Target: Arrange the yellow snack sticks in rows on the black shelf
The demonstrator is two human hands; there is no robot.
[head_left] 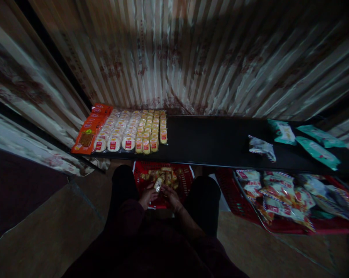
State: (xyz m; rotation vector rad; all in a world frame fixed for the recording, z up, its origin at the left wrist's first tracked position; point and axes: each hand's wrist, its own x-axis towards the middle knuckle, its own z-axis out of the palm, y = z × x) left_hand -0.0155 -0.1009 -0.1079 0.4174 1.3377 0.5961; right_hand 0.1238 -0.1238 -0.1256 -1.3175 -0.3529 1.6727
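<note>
Between my knees, over a red basket (pixel 136 170), my left hand (pixel 147 197) grips a small wrapped snack cake (pixel 158 184) with a pale yellow body and a shiny clear wrapper. My right hand (pixel 170 194) has its fingertips closed on the same wrapped cake from the other side. More packs of this sort (pixel 174 174) lie loose in the basket beneath my hands. On the black shelf (pixel 200 139) ahead, rows of similar yellow packs (pixel 146 133) stand beside rows of round white packaged cakes (pixel 113 143).
Orange snack bags (pixel 85 133) line the shelf's left end. Green bags (pixel 319 151) and a white-and-blue bag (pixel 261 147) lie at its right. Another red basket (pixel 235 197), full of snack bags (pixel 281 189), stands at lower right. A pleated curtain (pixel 163 58) hangs behind.
</note>
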